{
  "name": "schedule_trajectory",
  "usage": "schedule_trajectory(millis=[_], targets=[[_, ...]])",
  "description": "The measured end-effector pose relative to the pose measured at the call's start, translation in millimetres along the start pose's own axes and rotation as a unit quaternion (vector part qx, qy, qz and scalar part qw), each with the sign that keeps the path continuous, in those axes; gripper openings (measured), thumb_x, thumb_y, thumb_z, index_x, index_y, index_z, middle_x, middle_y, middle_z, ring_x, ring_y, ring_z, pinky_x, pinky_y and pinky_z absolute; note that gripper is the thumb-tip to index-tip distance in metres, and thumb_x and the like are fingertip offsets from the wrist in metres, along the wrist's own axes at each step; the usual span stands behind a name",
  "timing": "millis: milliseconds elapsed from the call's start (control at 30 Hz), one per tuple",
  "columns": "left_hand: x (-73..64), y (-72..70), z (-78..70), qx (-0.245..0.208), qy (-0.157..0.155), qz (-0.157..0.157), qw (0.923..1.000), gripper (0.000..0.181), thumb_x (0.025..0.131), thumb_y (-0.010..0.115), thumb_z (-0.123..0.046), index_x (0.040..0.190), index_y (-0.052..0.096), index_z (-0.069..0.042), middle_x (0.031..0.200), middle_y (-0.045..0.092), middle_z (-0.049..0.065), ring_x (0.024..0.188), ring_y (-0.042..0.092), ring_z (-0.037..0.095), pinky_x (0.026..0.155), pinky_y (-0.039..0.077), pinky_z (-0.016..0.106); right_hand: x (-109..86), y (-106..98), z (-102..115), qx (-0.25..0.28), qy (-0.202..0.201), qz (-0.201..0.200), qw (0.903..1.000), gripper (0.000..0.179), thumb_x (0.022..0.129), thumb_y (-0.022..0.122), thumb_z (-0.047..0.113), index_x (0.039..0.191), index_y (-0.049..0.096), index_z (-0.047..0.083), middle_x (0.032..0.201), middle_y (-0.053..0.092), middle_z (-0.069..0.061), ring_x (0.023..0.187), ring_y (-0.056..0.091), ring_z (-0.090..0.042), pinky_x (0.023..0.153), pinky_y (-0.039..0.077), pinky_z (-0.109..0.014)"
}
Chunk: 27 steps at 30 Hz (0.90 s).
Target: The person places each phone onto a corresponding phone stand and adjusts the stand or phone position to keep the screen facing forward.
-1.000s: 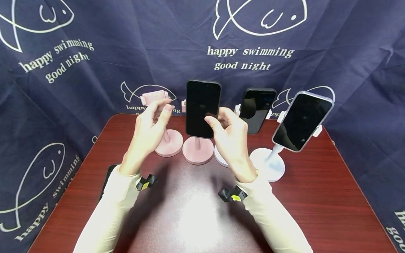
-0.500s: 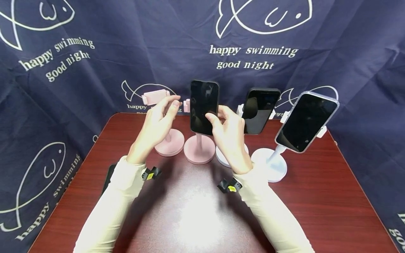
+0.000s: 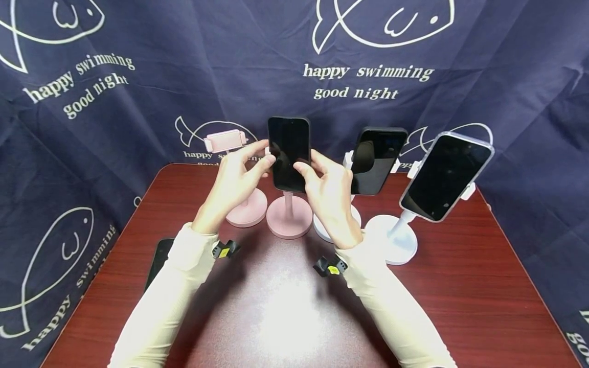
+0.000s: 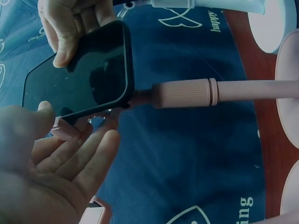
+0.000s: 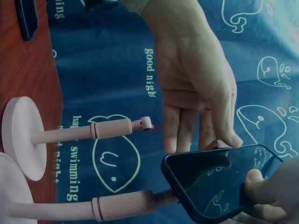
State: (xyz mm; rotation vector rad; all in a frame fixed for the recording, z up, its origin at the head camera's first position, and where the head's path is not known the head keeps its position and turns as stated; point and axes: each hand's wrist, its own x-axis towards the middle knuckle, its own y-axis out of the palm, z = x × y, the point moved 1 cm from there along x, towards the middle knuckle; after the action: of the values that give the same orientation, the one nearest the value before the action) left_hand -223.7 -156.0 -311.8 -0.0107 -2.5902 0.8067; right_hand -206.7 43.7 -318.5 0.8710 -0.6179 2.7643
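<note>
My right hand [image 3: 330,197] grips the right side of a black smartphone [image 3: 287,145], its thumb pressed on the dark screen. The smartphone stands upright at the head of a pink phone stand [image 3: 289,222]. My left hand [image 3: 232,184] is at the smartphone's left edge. In the left wrist view its thumb touches that edge beside the stand's pink clamp end [image 4: 65,129], while the other fingers reach out fairly straight behind. The smartphone hides most of the clamp.
Another pink phone stand [image 3: 225,141] is at the left. To the right, a black smartphone [image 3: 377,161] and a clear-cased smartphone [image 3: 446,179] sit in white stands. A dark phone [image 3: 160,258] lies by my left sleeve. A printed navy cloth [image 3: 257,61] hangs behind the table [image 3: 483,286].
My left hand has moved right from beside the left pink stand to the smartphone's edge. The smartphone in my right hand has shifted slightly and now sits a little lower at the stand.
</note>
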Motion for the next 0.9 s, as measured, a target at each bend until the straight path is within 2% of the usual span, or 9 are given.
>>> schedule_trajectory(millis=[100, 167, 300, 400, 633, 767, 900], targets=[[1.5, 1.6, 0.1, -0.002, -0.005, -0.006, 1.0000, 0.045, 0.098, 0.072, -0.025, 0.139, 0.064, -0.006, 0.113, 0.076, 0.011, 0.078, 0.078, 0.025, 0.065, 0.051, 0.019, 0.8, -0.5, 0.4, 0.014, -0.005, -0.003, 0.9999, 0.021, 0.092, 0.079, 0.020, 0.112, 0.080, 0.016, 0.095, 0.080, -0.006, 0.089, 0.078, -0.016, 0.078, 0.058, -0.036], [2.0, 2.5, -0.5, -0.004, -0.010, -0.009, 0.9999, 0.046, 0.097, 0.073, -0.023, 0.139, 0.064, -0.005, 0.114, 0.076, 0.012, 0.079, 0.078, 0.028, 0.064, 0.051, 0.019, 1.2, -0.3, 0.3, 0.020, -0.003, -0.004, 0.9998, 0.023, 0.091, 0.079, 0.020, 0.115, 0.079, 0.018, 0.097, 0.080, -0.005, 0.091, 0.078, -0.015, 0.079, 0.059, -0.035], [2.2, 3.3, -4.1, 0.004, -0.018, -0.013, 0.9997, 0.045, 0.097, 0.073, -0.020, 0.137, 0.064, -0.002, 0.115, 0.076, 0.014, 0.081, 0.079, 0.029, 0.073, 0.058, 0.030, 0.9, 0.6, -0.8, 0.014, 0.003, -0.005, 0.9999, 0.026, 0.092, 0.079, 0.021, 0.117, 0.079, 0.020, 0.098, 0.080, -0.003, 0.094, 0.077, -0.015, 0.082, 0.059, -0.033], [2.7, 3.4, -7.1, 0.018, -0.020, -0.015, 0.9995, 0.042, 0.098, 0.071, -0.018, 0.136, 0.065, -0.002, 0.115, 0.075, 0.015, 0.082, 0.079, 0.027, 0.082, 0.060, 0.040, 0.0, 1.8, -1.2, 0.012, 0.006, -0.007, 0.9999, 0.027, 0.091, 0.080, 0.022, 0.118, 0.078, 0.021, 0.098, 0.080, -0.004, 0.094, 0.077, -0.014, 0.083, 0.060, -0.033], [3.0, 3.2, -11.6, 0.038, -0.040, -0.041, 0.9977, 0.033, 0.097, 0.070, -0.012, 0.128, 0.070, -0.003, 0.111, 0.076, 0.016, 0.088, 0.077, 0.028, 0.085, 0.058, 0.044, -3.4, 4.9, -1.3, 0.029, 0.025, 0.013, 0.9992, 0.032, 0.092, 0.079, 0.028, 0.123, 0.076, 0.022, 0.092, 0.081, -0.005, 0.089, 0.077, -0.011, 0.078, 0.059, -0.031], [1.2, 3.9, -15.5, 0.041, -0.058, -0.054, 0.9960, 0.032, 0.096, 0.069, -0.012, 0.127, 0.070, -0.003, 0.113, 0.076, 0.017, 0.091, 0.076, 0.030, 0.087, 0.058, 0.046, -5.0, 4.6, -0.6, 0.019, 0.009, 0.017, 0.9996, 0.032, 0.092, 0.080, 0.029, 0.123, 0.076, 0.023, 0.088, 0.080, -0.003, 0.084, 0.076, -0.011, 0.074, 0.057, -0.032], [0.2, 7.0, -16.8, 0.034, -0.065, -0.062, 0.9953, 0.031, 0.094, 0.068, -0.009, 0.123, 0.071, 0.000, 0.105, 0.076, 0.017, 0.085, 0.074, 0.029, 0.082, 0.058, 0.044, -6.4, 4.2, -2.7, 0.018, -0.011, 0.025, 0.9995, 0.032, 0.092, 0.079, 0.027, 0.123, 0.076, 0.020, 0.088, 0.080, -0.004, 0.084, 0.077, -0.012, 0.075, 0.060, -0.032]])
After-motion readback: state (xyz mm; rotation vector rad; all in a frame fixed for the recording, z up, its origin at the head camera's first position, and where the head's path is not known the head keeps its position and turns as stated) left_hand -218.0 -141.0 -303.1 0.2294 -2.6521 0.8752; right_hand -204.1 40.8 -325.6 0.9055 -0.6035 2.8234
